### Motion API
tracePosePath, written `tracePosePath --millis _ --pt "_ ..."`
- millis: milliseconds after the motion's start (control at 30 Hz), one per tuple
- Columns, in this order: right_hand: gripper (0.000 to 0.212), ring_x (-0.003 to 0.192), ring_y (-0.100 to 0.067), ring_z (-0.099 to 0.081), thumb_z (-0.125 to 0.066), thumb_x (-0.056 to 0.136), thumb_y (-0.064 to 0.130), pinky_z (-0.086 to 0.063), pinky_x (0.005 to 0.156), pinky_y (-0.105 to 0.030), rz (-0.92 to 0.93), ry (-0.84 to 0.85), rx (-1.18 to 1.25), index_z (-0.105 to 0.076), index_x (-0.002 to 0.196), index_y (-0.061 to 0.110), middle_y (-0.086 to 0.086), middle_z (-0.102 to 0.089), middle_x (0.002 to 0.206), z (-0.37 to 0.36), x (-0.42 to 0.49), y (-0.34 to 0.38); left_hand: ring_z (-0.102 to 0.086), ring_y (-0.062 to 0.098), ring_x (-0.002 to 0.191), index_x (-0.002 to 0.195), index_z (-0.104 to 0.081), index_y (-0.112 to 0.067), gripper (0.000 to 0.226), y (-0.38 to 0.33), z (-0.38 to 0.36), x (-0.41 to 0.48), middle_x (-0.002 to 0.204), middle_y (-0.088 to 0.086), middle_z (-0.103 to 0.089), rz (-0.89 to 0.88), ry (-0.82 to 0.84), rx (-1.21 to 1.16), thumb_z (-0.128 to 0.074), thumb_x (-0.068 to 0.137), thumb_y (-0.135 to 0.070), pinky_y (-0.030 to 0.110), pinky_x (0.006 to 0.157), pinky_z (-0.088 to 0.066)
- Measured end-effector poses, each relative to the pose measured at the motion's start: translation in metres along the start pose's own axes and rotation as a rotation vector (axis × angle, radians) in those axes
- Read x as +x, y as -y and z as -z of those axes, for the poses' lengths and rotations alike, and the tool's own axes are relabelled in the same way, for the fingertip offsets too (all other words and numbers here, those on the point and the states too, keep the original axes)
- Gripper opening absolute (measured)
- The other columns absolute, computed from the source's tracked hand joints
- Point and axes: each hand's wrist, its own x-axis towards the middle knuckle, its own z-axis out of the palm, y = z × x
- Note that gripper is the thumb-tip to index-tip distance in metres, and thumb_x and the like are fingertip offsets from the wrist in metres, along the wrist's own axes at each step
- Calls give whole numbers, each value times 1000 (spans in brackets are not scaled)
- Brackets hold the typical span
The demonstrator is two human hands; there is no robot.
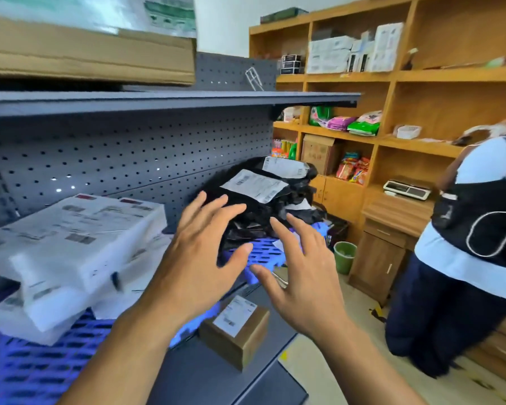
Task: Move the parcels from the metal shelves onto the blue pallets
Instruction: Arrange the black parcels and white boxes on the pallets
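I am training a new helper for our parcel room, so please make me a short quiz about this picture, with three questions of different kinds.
1. True or false: the right hand holds the small brown box.
2. The white parcels lie on a pallet of which colour? A red, B blue, C green.
3. Fill the gap: the black parcels bear white ____.

Key: 1 false, the hand is open and holds nothing. 2 B. 3 labels.
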Motion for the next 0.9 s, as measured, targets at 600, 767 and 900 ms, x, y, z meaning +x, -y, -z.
tracePosePath --millis 600,767,900 --pt "60 140 -25 -44 -49 98 51 -45 103 -47 47 79 104 -32 155 45 -2 -39 159 -9 15 -117 -27 -13 133 145 -40 -46 53 -31 -87 25 137 -35 -36 244 68 -52 -60 97 -36 11 103 -22" --pt "56 138 -28 -47 -47 100 51 -48 101 -51 67 63 85 -41 154 38 -5 -42 157 -24 40 -130 -25 -6 139 145 -41 -42 57 -12 -103 62 140 -32 -35 233 65 -50 -65 94 -30 0 102 -17" --pt "54 140 -27 -46 -44 99 54 -48 101 -53 52 41 70 -45 150 36 -2 -42 157 -30 66 -140 -30 3 142 142 -48 -38 65 -1 -120 90 146 -21 -43 192 16 -45 -75 87 -18 4 110 -14"
